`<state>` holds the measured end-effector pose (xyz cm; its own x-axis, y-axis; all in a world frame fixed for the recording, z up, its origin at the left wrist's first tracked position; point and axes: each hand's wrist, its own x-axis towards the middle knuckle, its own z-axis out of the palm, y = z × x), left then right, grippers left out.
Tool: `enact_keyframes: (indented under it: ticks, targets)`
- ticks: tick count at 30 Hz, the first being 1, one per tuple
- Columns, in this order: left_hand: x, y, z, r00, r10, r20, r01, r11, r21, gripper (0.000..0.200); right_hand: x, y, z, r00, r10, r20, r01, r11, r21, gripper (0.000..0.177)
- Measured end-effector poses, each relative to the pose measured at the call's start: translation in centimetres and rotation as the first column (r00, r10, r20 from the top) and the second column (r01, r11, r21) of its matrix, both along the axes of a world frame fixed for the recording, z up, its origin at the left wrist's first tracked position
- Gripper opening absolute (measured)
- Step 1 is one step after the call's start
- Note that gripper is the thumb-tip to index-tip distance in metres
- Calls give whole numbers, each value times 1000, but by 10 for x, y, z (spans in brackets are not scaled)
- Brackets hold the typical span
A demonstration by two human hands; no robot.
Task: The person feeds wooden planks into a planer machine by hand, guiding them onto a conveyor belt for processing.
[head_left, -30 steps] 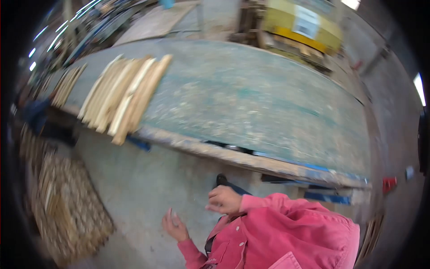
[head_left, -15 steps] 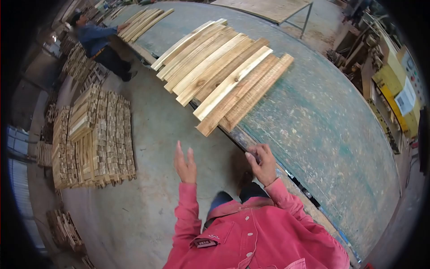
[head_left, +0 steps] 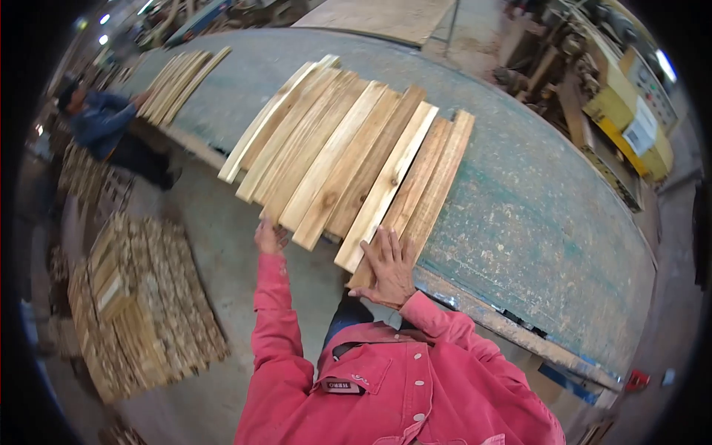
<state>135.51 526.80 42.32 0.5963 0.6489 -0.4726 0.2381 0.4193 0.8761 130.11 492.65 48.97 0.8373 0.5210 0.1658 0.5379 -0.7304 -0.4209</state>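
Observation:
A row of wooden slats lies side by side across the green table, their near ends jutting past its edge. My right hand rests with spread fingers on the near ends of the rightmost reddish slats. At the near ends of the slats further left, my left hand is raised by the tips; its fingers are partly hidden, and whether it grips a slat cannot be made out.
A big stack of slats stands on the floor at the left. Beyond it a co-worker touches another group of slats on the table. Yellow machinery is at the upper right.
Both hands have moved forward to the slats' near ends, and my right hand now lies on them. The view has shifted, and the rightmost slats are less slanted relative to the others.

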Motion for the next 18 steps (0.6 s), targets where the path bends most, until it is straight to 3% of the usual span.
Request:
enact_keyframes:
  ticks: [4, 6, 10, 15, 18]
  targets:
    - [5, -19, -8, 983, -50, 177, 65, 994, -83, 40, -3, 2, -4, 998, -47, 48, 52, 995, -86, 96]
    - [-1, -25, -9, 996, -7, 85, 16, 994, -104, 35, -6, -4, -8, 992, -20, 127, 22, 1000, -13, 84]
    - [-12, -35, 23, 989, -112, 94, 122, 986, -112, 35, -15, -11, -9, 988, -8, 155, 16, 999, -50, 65]
    - [-14, -29, 18, 981, -187, 43, 190, 977, -96, 34, -9, -14, -20, 963, -151, 222, 179, 977, -113, 39]
    - [-14, -22, 22, 970, -242, -32, 241, 970, -28, 36, -6, -13, -13, 963, -207, 171, 221, 973, -66, 40]
